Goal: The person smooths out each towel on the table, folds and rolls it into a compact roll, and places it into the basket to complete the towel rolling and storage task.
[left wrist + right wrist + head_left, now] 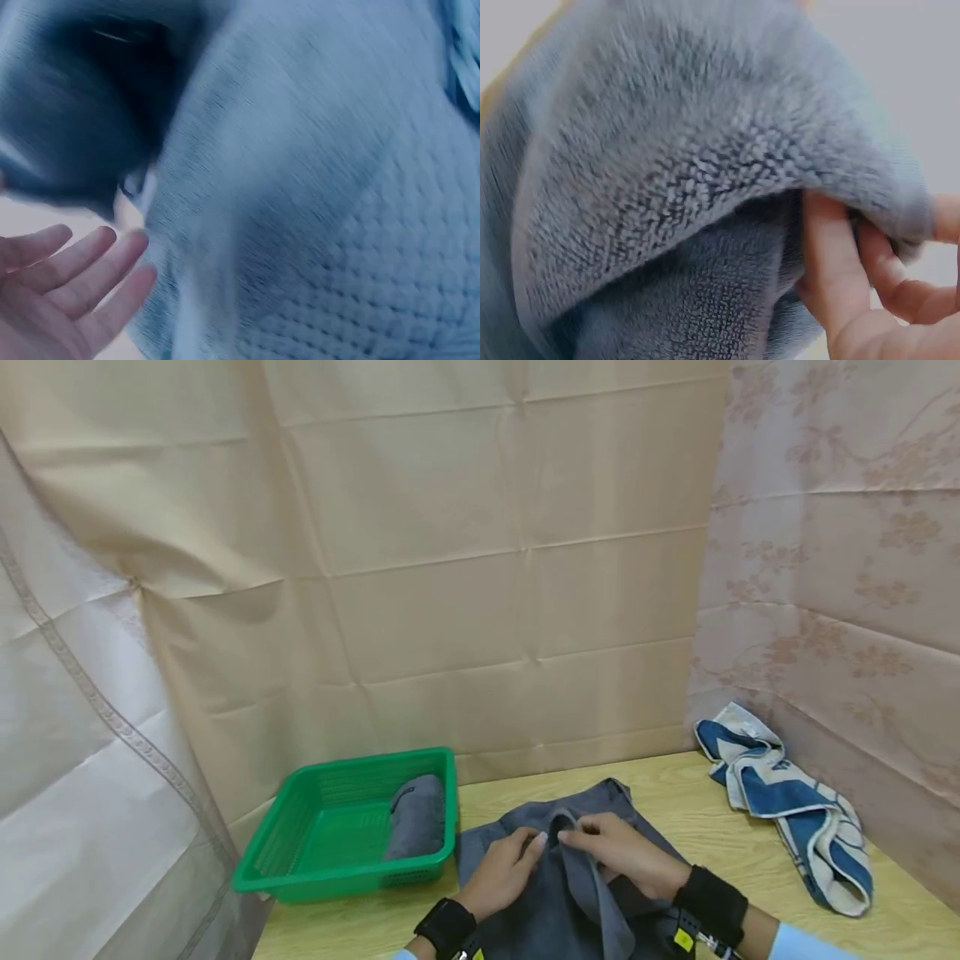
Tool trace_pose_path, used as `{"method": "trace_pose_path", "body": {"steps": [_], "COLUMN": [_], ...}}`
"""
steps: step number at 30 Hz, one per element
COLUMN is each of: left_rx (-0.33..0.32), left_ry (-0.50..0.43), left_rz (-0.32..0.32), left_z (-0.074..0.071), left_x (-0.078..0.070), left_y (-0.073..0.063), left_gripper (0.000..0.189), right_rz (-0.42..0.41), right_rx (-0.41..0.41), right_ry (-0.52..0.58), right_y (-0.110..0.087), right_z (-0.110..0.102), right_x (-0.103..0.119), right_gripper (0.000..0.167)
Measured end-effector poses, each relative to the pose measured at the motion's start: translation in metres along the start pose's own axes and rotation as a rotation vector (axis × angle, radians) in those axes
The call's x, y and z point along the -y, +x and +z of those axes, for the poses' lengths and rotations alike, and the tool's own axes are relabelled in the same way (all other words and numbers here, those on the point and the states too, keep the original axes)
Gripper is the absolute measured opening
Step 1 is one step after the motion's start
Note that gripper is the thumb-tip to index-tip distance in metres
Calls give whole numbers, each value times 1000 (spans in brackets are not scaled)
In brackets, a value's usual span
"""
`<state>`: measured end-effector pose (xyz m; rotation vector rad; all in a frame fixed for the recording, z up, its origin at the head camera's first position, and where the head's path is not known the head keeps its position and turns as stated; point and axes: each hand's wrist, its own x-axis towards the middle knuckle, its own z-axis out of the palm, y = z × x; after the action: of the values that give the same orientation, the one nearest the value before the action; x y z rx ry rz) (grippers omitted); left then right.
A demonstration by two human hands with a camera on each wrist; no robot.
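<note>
A dark grey towel [547,910] lies bunched on the table in front of me, with a raised fold between my hands. My right hand [626,856] pinches that fold; in the right wrist view its fingers [832,262] reach under the fuzzy rim. At the left side of the fold is my left hand [502,872], fingertips right by the cloth. The left wrist view, blurred, shows its fingers [97,277] fairly straight beside the hanging towel [300,150], thumb mostly out of sight.
A green plastic basket [345,877] stands at the left, with a rolled grey towel [417,818] along its right side. To the right lies a crumpled blue and white towel [795,802] on the wooden table [675,785]. Curtains hang behind and at both sides.
</note>
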<state>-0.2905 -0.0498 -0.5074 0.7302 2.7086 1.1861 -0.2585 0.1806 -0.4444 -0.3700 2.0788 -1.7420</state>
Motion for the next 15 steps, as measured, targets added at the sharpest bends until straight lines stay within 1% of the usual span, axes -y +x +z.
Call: {"method": "trace_pose_path", "body": {"steps": [1, 2, 3, 4, 6, 7, 9, 10, 11, 12, 13, 14, 15], "left_rx": [-5, -7, -7, -11, -16, -19, -8, 1, 16, 31, 42, 50, 49], "left_ry": [-56, -76, -80, -64, -13, 13, 33, 50, 64, 78, 86, 91, 97], "left_rz": [-11, -17, -16, -8, 37, 68, 126, 151, 164, 164, 160, 144, 121], "left_z": [0, 0, 0, 0, 2, 3, 4, 5, 5, 5, 6, 6, 6], "left_x": [-4, -8, -10, -11, -11, -9, -3, 0, 3, 6, 8, 9, 10], "left_y": [0, 0, 0, 0, 0, 0, 0, 1, 1, 2, 4, 5, 7], "left_gripper": [64, 69, 71, 72, 64, 57, 44, 39, 36, 32, 28, 23, 20], "right_rz": [0, 2, 6, 6, 4, 1, -10, -33, -74, -108, -143, -197, -240], "right_rx": [34, 68, 101, 130, 179, 202, 234, 269, 305, 337, 362, 378, 376], "right_ry": [0, 4, 8, 6, -8, -27, -86, -117, -164, -220, -294, -380, -464], "right_y": [1, 2, 3, 3, 3, 2, 1, 6, 10, 11, 11, 10, 8], "right_z": [6, 11, 15, 18, 24, 26, 30, 28, 27, 28, 29, 31, 34], "right_x": [-4, -8, -11, -14, -20, -23, -33, -49, -63, -74, -82, -90, -96], "right_gripper": [36, 35, 35, 35, 34, 33, 26, 23, 21, 19, 18, 17, 19]}}
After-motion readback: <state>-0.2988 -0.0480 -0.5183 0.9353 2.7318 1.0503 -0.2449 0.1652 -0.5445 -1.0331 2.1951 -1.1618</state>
